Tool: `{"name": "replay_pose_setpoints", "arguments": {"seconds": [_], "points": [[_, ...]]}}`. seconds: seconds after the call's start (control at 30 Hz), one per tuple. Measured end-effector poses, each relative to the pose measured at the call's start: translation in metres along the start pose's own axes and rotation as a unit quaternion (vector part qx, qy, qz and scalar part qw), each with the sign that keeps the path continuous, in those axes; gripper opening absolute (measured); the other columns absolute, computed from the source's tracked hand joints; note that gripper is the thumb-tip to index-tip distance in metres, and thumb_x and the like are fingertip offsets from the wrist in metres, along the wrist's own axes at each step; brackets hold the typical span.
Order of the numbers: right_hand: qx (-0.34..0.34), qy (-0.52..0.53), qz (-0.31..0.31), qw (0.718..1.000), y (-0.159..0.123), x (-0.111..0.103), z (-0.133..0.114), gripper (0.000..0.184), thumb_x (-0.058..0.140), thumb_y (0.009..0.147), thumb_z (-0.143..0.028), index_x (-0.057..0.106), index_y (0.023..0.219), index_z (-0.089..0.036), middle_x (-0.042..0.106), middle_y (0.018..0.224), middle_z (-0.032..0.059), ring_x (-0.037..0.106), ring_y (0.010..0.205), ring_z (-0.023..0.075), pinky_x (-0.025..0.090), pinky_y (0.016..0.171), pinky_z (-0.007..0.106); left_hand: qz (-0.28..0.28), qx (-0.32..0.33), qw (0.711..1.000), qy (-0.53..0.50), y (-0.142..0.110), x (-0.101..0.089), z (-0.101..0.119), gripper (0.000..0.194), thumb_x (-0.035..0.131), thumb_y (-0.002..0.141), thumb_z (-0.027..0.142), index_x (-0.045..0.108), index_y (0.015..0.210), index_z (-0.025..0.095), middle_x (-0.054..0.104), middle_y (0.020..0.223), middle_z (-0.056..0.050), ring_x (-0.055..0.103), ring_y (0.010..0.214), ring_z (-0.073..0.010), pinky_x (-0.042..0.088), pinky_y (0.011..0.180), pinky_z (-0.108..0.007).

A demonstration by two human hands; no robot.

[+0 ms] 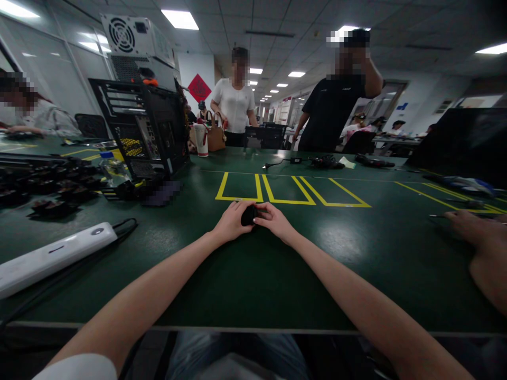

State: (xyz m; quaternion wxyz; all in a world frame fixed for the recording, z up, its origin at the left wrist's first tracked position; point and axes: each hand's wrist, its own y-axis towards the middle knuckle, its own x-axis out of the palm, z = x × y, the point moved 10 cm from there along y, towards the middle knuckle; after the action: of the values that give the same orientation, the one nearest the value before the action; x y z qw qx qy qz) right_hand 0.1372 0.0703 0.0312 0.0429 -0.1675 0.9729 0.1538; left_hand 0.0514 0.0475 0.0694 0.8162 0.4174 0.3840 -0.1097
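Note:
A small black object [249, 215] is between my two hands, just in front of the yellow tape outlines; its exact kind I cannot make out. My left hand [234, 220] wraps round it from the left, fingers over the top and thumb below. From the right, my right hand [274, 220] touches its edge with bent fingers and thumb. Both hands rest low over the green table [253, 285]. Part of the object is hidden behind the fingers.
Left are a white power strip [59, 256], several black parts [59, 184], a bottle [113, 168] and an open computer case [146, 126]. A white cup [201, 140], a brown bag [215, 133] and cables [325, 161] lie farther back. Another person's hand [475, 227] is at right.

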Motion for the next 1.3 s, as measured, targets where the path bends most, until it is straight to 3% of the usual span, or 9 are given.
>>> {"name": "replay_pose_setpoints", "arguments": {"seconds": [0.2,0.43,0.73,0.93,1.1,1.3], "points": [[-0.016,0.000,0.019,1.000,0.0009,-0.0007,-0.0018,0.025,0.060,0.066,-0.024,0.048,0.087,-0.020,0.053,0.096,0.0015,0.055,0.090,0.0144,0.045,0.083,0.033,0.001,-0.007,1.000,0.000,0.0007,0.0016,-0.0024,0.058,0.061,0.061,0.018,0.037,0.114,0.022,0.048,0.109,-0.005,0.045,0.099,-0.0217,0.038,0.083,-0.038],[0.014,-0.003,0.006,1.000,0.0023,-0.0022,0.0050,0.036,0.059,0.066,-0.023,0.048,0.100,-0.021,0.051,0.107,0.0041,0.051,0.100,0.0173,0.040,0.089,0.038,-0.005,-0.006,1.000,0.000,0.0004,0.0010,-0.0020,0.057,0.061,0.062,0.020,0.037,0.114,0.023,0.048,0.110,-0.005,0.045,0.099,-0.0215,0.039,0.083,-0.038],[-0.012,-0.004,0.017,1.000,0.0001,-0.0010,-0.0012,0.026,0.059,0.067,-0.025,0.049,0.090,-0.020,0.053,0.099,0.0024,0.055,0.093,0.0156,0.043,0.085,0.036,-0.005,-0.007,1.000,-0.001,0.0003,0.0006,-0.0014,0.058,0.061,0.062,0.019,0.037,0.114,0.022,0.048,0.110,-0.005,0.045,0.100,-0.0216,0.038,0.084,-0.038],[0.009,-0.017,0.006,1.000,0.0018,-0.0029,0.0039,0.035,0.057,0.068,-0.024,0.048,0.102,-0.021,0.051,0.107,0.0041,0.051,0.099,0.0171,0.040,0.089,0.038,-0.007,-0.011,1.000,0.001,0.0003,0.0006,-0.0013,0.057,0.061,0.062,0.019,0.037,0.114,0.022,0.048,0.110,-0.005,0.045,0.100,-0.0219,0.038,0.083,-0.039],[-0.010,0.007,0.002,1.000,0.0016,-0.0001,0.0030,0.034,0.062,0.063,-0.021,0.048,0.094,-0.020,0.052,0.101,0.0014,0.052,0.097,0.0160,0.041,0.088,0.035,-0.004,-0.006,1.000,0.006,0.0004,0.0013,-0.0022,0.057,0.061,0.061,0.019,0.038,0.113,0.021,0.048,0.110,-0.005,0.045,0.099,-0.0216,0.038,0.084,-0.037],[-0.016,-0.002,0.018,1.000,0.0024,-0.0017,0.0011,0.027,0.059,0.066,-0.023,0.049,0.091,-0.021,0.052,0.097,0.0016,0.053,0.094,0.0157,0.042,0.086,0.036,-0.003,-0.004,1.000,0.004,0.0003,0.0014,-0.0029,0.058,0.061,0.063,0.020,0.036,0.116,0.022,0.047,0.111,-0.004,0.044,0.100,-0.0211,0.038,0.084,-0.037]]}}
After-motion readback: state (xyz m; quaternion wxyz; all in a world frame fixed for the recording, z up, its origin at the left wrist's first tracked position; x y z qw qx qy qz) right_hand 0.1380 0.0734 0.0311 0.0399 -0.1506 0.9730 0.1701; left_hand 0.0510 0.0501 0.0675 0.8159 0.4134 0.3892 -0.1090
